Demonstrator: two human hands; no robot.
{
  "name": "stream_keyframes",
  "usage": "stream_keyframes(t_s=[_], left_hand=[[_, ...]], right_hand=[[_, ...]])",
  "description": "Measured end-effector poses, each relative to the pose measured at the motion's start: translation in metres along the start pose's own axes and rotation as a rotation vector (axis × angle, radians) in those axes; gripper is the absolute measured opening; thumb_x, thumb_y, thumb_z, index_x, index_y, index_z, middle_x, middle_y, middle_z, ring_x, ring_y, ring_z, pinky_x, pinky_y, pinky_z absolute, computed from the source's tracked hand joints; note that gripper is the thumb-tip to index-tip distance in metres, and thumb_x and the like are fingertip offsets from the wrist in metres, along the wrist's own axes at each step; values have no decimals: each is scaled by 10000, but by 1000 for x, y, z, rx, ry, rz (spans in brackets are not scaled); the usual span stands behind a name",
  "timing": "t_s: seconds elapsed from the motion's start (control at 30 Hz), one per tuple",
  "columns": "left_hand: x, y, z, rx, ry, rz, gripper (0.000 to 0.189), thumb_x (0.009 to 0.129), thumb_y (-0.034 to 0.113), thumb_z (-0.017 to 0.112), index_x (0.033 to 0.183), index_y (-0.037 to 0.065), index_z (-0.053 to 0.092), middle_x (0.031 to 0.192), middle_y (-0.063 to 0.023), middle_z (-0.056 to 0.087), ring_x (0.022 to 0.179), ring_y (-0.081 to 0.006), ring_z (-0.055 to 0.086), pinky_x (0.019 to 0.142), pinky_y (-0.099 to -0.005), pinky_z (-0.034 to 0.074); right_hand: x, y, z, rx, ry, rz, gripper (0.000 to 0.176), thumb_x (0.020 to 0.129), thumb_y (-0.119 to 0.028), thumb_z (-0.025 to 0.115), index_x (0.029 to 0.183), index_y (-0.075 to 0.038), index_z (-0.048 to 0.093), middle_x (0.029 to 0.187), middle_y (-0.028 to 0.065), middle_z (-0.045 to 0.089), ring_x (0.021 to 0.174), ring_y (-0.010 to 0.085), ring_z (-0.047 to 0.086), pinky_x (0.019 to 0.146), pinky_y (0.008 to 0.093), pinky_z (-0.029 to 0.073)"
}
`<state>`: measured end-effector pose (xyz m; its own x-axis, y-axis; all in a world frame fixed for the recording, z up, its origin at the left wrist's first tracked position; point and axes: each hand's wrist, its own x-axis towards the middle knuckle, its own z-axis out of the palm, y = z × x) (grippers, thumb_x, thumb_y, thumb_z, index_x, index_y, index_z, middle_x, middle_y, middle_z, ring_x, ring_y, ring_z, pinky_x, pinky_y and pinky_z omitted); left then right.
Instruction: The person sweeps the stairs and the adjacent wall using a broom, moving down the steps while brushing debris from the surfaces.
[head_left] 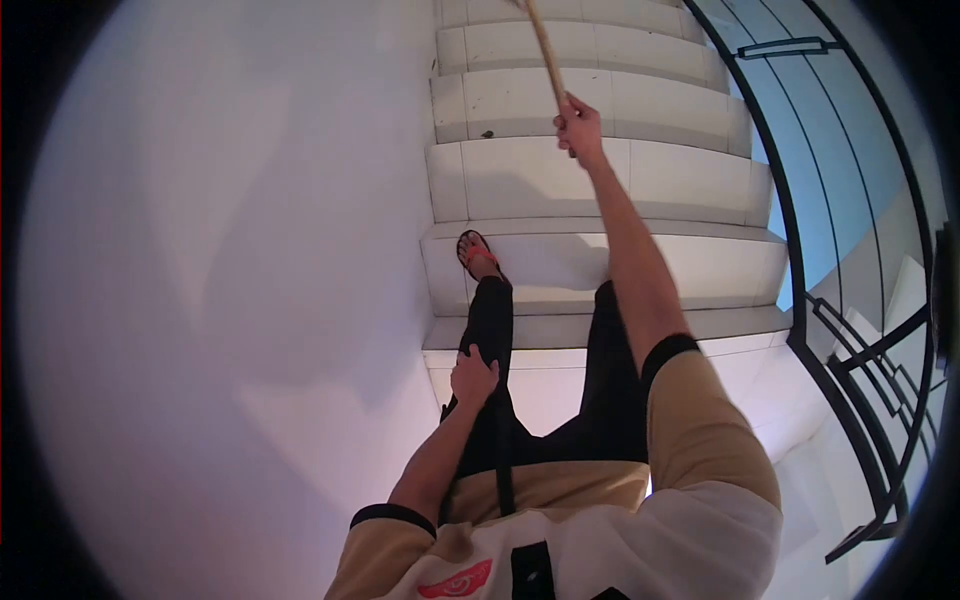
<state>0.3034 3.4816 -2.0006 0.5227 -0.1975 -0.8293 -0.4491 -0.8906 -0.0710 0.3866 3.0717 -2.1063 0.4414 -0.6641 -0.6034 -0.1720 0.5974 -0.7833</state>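
My right hand is stretched out ahead, its fingers wrapped round a long, light-brown wooden stick. The stick runs up and away to the top edge of the view, where its far end is cut off. On my left leg, near the knee, rests my left hand; it holds nothing and its thumb and fingers are apart. My left foot, in a sandal with red straps, stands on a step.
White tiled stairs climb ahead. A small dark bit of debris lies on one step, with specks higher up. A plain white wall borders the left side. Along the right runs a black metal railing.
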Motion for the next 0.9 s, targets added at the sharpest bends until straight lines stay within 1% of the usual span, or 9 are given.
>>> stream_keyframes(t_s=[0.07,0.13,0.37,0.47,0.57,0.67,0.77,0.87,0.9], left_hand=[[-1,6,-1,9,36,6,507,704,356,595,1062,46,413,904,-196,510,774,-343,570,659,-413,476],[-7,11,3,19,38,-11,506,700,353,599,1058,45,417,897,-194,511,768,-342,569,662,-413,475],[-7,35,9,43,96,-35,497,688,345,610,1036,40,431,878,-192,515,777,-336,565,669,-410,474],[0,37,17,17,72,-47,474,687,335,609,1009,33,436,884,-200,514,798,-335,561,675,-401,476],[-6,41,24,57,129,-39,455,686,329,610,979,26,436,882,-201,513,811,-324,559,673,-388,479],[-10,45,26,60,115,-39,459,688,333,609,984,28,435,880,-197,513,814,-322,558,674,-386,477],[-2,49,19,67,106,-53,456,692,332,608,988,31,434,883,-197,511,814,-323,558,677,-389,475],[-7,48,18,65,93,-56,446,695,327,608,984,35,433,890,-198,508,808,-323,560,676,-393,474],[0,49,15,55,106,-54,443,696,325,609,982,37,433,893,-198,506,805,-323,562,675,-394,474]], right_hand=[[26,-17,-32,-305,106,-101,351,849,-260,486,1140,-66,464,539,0,437,367,60,353,298,215,292],[36,-74,-50,-327,26,-168,357,844,-264,495,1124,-44,472,526,-7,426,372,56,361,302,213,294],[28,-129,-103,-102,67,-221,345,839,-235,498,1101,-11,480,524,-10,408,375,47,347,305,202,275],[36,-102,-132,-186,225,-256,294,848,-241,471,1028,-12,513,481,-18,384,339,55,341,283,209,270],[16,-152,-164,-180,141,-215,358,843,-251,497,1125,-33,460,521,-12,403,360,48,337,300,203,270],[10,-120,-217,-185,250,-220,354,847,-272,488,1116,-41,475,523,-17,408,354,47,336,298,206,275],[-19,-151,-229,-278,336,-193,329,847,-221,478,1085,5,490,493,-28,378,350,38,337,287,198,274],[-34,-110,-269,-489,415,-222,340,837,-213,479,1099,4,479,517,35,469,387,144,462,334,292,372],[-21,-76,-298,-737,541,-290,333,837,-241,477,1062,4,493,546,81,499,409,194,495,360,329,393]])
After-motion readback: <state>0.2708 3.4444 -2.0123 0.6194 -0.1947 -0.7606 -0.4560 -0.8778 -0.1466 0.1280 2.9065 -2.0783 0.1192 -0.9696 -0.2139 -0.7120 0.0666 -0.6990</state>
